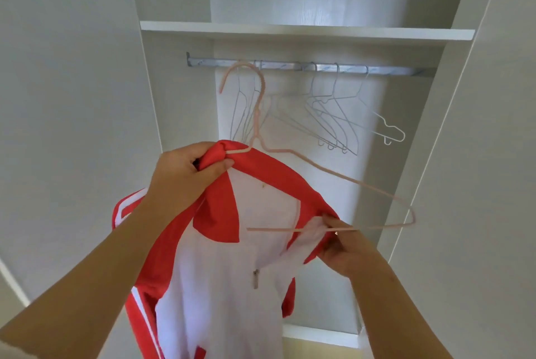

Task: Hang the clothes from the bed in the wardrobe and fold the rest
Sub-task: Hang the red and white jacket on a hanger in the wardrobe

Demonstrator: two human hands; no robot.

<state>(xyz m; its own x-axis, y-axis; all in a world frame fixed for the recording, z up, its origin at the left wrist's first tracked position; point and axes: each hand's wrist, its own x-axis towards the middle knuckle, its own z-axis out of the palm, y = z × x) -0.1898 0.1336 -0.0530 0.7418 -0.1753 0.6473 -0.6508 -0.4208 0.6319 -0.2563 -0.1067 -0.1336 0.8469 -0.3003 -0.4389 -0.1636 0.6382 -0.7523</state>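
The right hand is pinching the white front edge of the jacket between the thumb and the fingers, and the lower bar of the pink hanger is passing just above these fingers, touching or almost touching them. The left hand is gripping the red collar of the jacket with curled fingers, and the thumb is pressing the cloth together with one arm of the hanger. The jacket is hanging down between the two hands, in front of the open wardrobe; it is white in the middle, red on the collar and the shoulders, with white stripes on the sleeve under the left forearm. A small zip pull is hanging below and to the left of the right hand. The far arm of the hanger is sticking out bare, above and to the right of the right hand. Above the left hand, the hook of the hanger is reaching up to the metal rail; I cannot tell if it is resting on it. Several empty wire hangers are hanging on the rail, farther than both hands. Above the rail a white shelf is crossing the wardrobe.
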